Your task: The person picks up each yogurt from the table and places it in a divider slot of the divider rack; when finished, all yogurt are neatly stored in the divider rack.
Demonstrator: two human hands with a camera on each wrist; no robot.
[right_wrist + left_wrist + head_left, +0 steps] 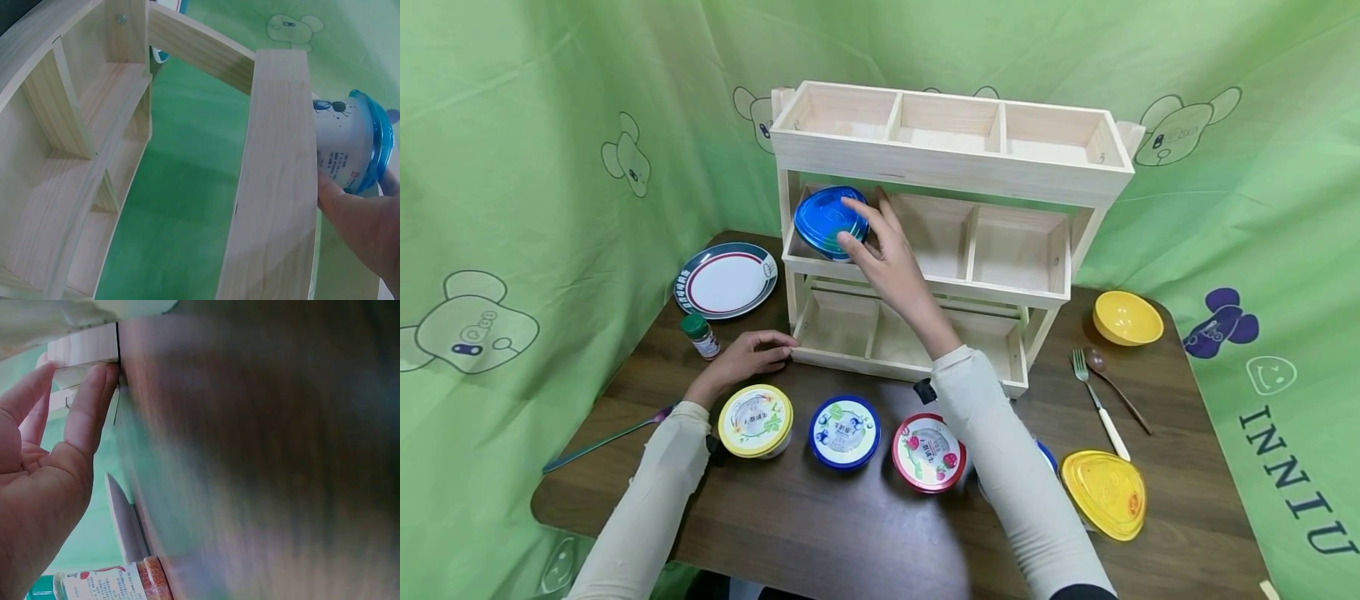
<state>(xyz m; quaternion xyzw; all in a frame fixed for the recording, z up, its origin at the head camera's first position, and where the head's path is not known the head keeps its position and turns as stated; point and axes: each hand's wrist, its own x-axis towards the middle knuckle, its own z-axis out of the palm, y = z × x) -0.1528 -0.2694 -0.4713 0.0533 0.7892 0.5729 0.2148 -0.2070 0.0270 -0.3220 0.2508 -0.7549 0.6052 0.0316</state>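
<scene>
In the head view my right hand [891, 262] holds a white tub with a translucent blue lid [829, 218] at the left compartment of the wooden rack's middle tier [1000, 290]. Its fingers reach over the lid and round the side. In the right wrist view the thumb presses the wall of the tub [340, 140], which has dark printed fruit. My left hand [745, 358] grips the front left corner of the rack's bottom tier [842, 360]; in the left wrist view its fingers [84, 419] lie against the pale wood [84, 347].
Yellow-lidded [756, 421], blue-lidded [845, 432] and red-lidded [928, 452] tubs stand in front. Left are a plate [730, 281], a green-capped jar [702, 337] and a slim utensil [602, 446]. Right are a yellow bowl [1126, 318], fork [1101, 404], spoon [1120, 387] and yellow-lidded container [1105, 493].
</scene>
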